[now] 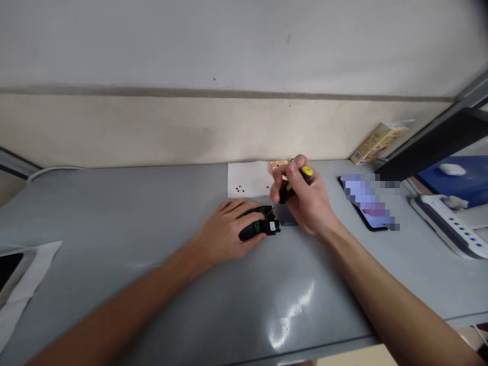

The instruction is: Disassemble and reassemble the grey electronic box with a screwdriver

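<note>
My left hand (224, 229) lies over a small black device (261, 224) with a green part on the grey table (152, 264), fingers curled round it and holding it down. My right hand (305, 195) is closed round a screwdriver with a black and yellow handle (301, 178), tilted so its thin tip points down at the device. A dark flat piece (287, 218) lies just right of the device, partly under my right hand.
A white paper sheet (247, 179) with several tiny dark screws lies behind the hands. A phone (368, 203) lies to the right, a white power strip (446, 223) further right, a small cardboard box (377, 142) by the wall, and paper (23, 284) at the left edge.
</note>
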{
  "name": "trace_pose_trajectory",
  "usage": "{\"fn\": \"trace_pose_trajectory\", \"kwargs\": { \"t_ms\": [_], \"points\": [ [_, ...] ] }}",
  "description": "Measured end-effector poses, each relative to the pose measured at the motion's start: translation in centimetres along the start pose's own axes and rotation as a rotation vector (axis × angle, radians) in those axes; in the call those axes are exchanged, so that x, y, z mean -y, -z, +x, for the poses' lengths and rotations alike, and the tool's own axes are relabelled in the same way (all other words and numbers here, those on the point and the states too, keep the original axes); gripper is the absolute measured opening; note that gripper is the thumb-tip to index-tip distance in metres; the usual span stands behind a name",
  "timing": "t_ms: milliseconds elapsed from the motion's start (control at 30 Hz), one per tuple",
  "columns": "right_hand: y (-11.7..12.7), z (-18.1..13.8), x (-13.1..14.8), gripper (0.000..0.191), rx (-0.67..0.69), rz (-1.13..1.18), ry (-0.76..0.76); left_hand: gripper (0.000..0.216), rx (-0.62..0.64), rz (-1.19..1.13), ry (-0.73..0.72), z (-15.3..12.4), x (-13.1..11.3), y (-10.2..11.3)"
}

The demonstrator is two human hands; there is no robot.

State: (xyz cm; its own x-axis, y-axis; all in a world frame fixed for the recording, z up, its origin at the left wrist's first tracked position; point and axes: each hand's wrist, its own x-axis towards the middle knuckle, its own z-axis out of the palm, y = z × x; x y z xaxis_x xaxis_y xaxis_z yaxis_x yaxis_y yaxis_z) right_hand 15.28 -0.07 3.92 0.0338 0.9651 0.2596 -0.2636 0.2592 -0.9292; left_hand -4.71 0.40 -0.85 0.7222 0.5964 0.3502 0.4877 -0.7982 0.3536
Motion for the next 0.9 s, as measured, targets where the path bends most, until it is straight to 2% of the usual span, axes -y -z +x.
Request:
{"fn": "trace_pose_trajectory", "kwargs": {
  "t_ms": [100, 267, 500, 733, 900],
  "points": [
    [0.03, 0.18, -0.03, 0.046, -0.033, -0.014, 0.011, 0.028, -0.005, -0.003, 0.002, -0.03, -0.06, -0.03],
    [0.07, 0.39, 0.84, 0.05, -0.001, -0.06, -0.039, 0.027, -0.017, 0.004, 0.017, -0.03, -0.31, 0.0],
    [0.27, 0.11, 0.11, 0.052, -0.038, -0.135, 0.026, 0.028, -0.013, 0.007, 0.01, 0.0, -0.24, -0.03],
    [0.21, 0.39, 0.88, 0.048, 0.017, -0.084, -0.012, 0.027, -0.011, 0.009, 0.028, -0.01, -0.32, 0.03],
    [0.59, 0.41, 0.14, 0.05, -0.035, -0.073, 0.001, 0.025, -0.009, 0.006, 0.026, 0.03, -0.45, 0.12]
  ]
}}
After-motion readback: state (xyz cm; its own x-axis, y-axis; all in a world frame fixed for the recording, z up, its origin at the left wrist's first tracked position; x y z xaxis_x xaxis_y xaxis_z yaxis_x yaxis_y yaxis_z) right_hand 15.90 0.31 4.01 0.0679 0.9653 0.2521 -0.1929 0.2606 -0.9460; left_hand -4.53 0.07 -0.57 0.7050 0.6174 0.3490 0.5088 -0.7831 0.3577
